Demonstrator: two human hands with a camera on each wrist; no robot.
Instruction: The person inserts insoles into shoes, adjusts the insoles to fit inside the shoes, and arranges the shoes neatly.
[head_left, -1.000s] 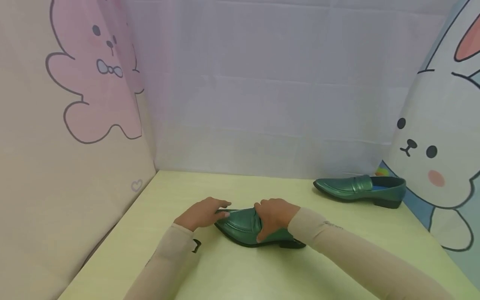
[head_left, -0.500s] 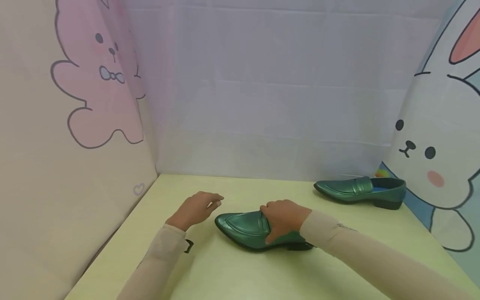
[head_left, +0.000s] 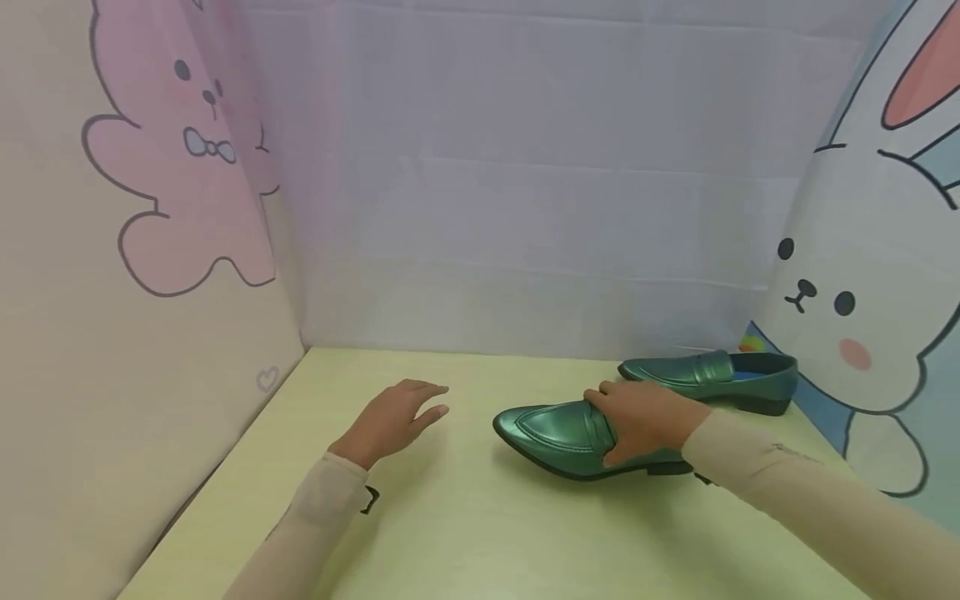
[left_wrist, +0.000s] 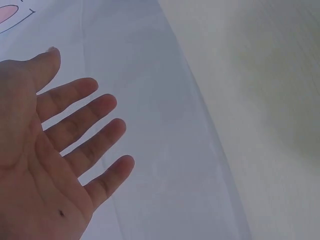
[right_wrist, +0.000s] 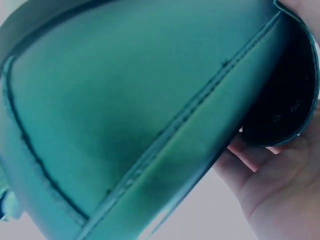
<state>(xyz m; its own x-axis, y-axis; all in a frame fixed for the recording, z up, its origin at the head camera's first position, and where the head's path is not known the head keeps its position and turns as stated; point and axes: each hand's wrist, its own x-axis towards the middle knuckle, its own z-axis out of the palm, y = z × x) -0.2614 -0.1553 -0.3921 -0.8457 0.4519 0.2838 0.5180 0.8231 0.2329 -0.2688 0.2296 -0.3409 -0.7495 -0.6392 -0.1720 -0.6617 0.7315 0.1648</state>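
My right hand (head_left: 647,417) grips a green loafer (head_left: 558,437) across its upper, thumb on the near side and fingers over the far side. The toe points left, and part of the shoe is hidden behind the hand. Filling much of the right wrist view is the loafer's green side (right_wrist: 115,100), with some fingers (right_wrist: 245,160) beside its opening. To the left, apart from the shoe, my left hand (head_left: 390,421) hovers over the table holding nothing. Its fingers (left_wrist: 95,145) are spread in the left wrist view.
A second green loafer (head_left: 720,371) stands at the back right of the pale yellow table (head_left: 450,533), its toe also to the left. White cloth (head_left: 480,183) hangs behind. Cartoon-printed cloths flank both sides, a pink figure (head_left: 202,217) left and a rabbit (head_left: 847,267) right.
My right hand has carried the loafer rightward and slightly away, closer to the second one. My left hand has drawn back from the toe and its fingers have parted from the shoe.
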